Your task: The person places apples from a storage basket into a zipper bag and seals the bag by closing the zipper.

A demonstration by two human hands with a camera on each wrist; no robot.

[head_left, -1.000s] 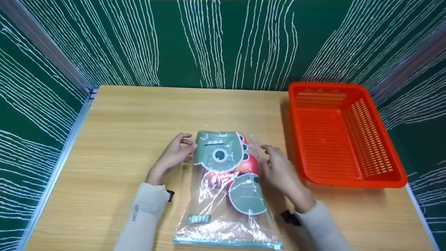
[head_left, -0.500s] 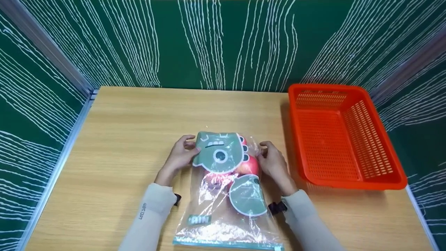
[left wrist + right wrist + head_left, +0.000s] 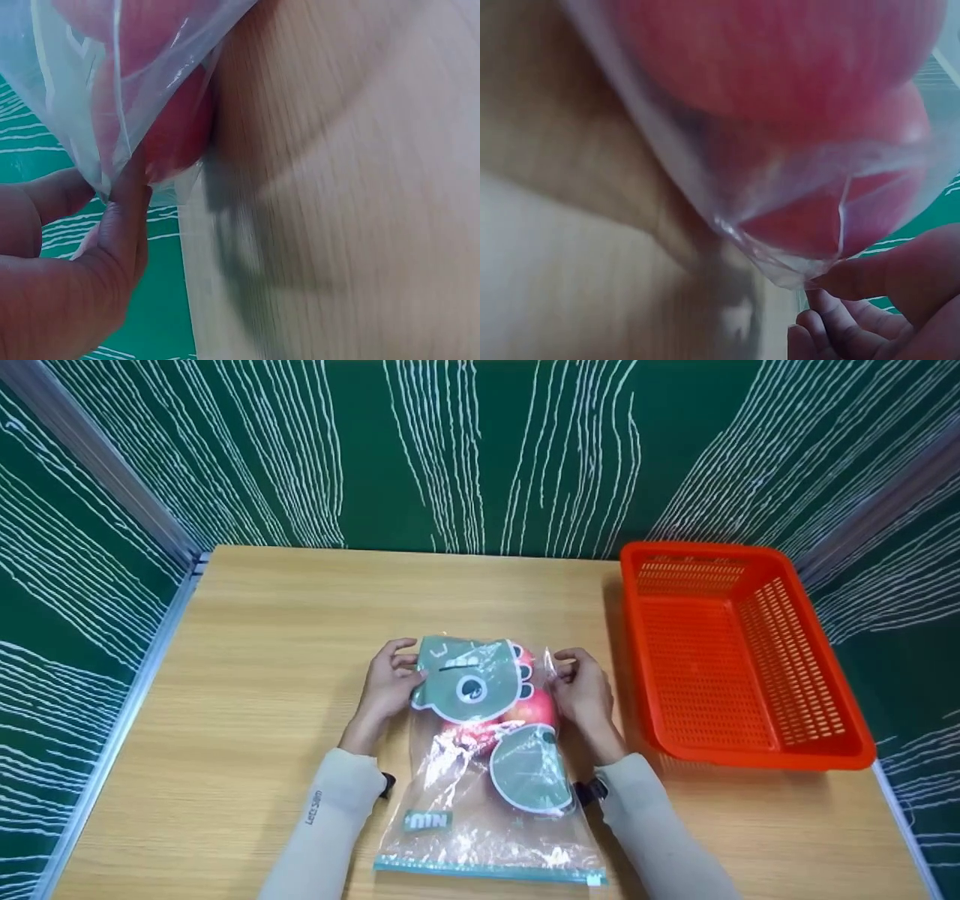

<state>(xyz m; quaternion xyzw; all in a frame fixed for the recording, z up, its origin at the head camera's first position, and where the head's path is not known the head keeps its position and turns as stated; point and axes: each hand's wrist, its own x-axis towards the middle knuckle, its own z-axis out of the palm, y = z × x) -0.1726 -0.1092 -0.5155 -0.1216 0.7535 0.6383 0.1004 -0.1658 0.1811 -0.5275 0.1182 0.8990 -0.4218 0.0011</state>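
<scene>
A clear zip bag (image 3: 450, 780) with green cartoon dinosaur prints lies on the table, its blue zip edge toward me. Several red apples (image 3: 534, 708) show through the plastic near its far end. At the bag's far left corner, my left hand (image 3: 388, 682) pinches the plastic between thumb and fingers, as the left wrist view shows with an apple (image 3: 180, 131) close by. Across from it, my right hand (image 3: 583, 690) pinches the far right corner; in the right wrist view that corner is drawn to a point below the apples (image 3: 780, 60).
An orange-red plastic basket (image 3: 694, 667) with slotted walls stands to the right of the bag on the wooden table (image 3: 300, 607). Green panels (image 3: 487, 457) with white wavy lines rise behind and at both sides.
My right hand has come in from the right and taken hold of the bag's corner. The left hand has closed on the other corner. The bag's far end has shifted slightly away from me.
</scene>
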